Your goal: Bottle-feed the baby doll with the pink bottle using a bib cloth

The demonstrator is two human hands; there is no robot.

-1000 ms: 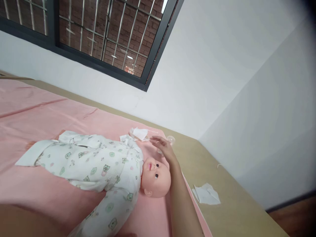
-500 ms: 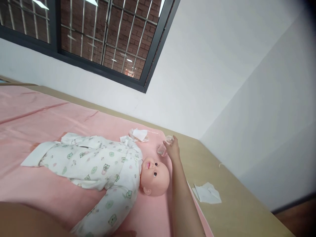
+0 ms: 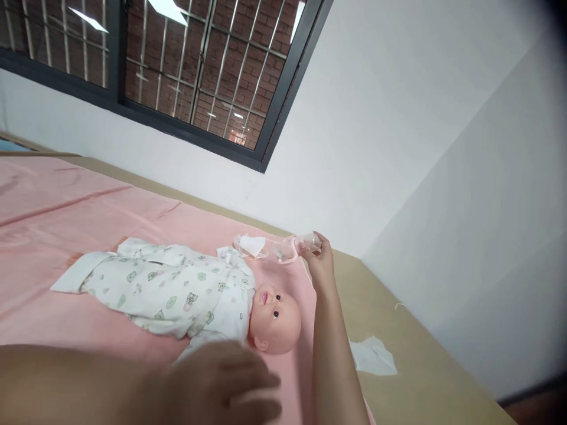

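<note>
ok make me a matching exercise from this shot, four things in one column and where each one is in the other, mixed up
Things:
1. baby doll
2. clear bottle
3. white tissue
4. left hand

Places:
A. on the bare tan surface, right of the right forearm
B. lying on its back on the pink sheet
C. blurred in the near foreground, over the doll's near arm
D. in the fingers of the right hand, above the doll's head

Pairs: 1-B, 2-D, 3-A, 4-C
</note>
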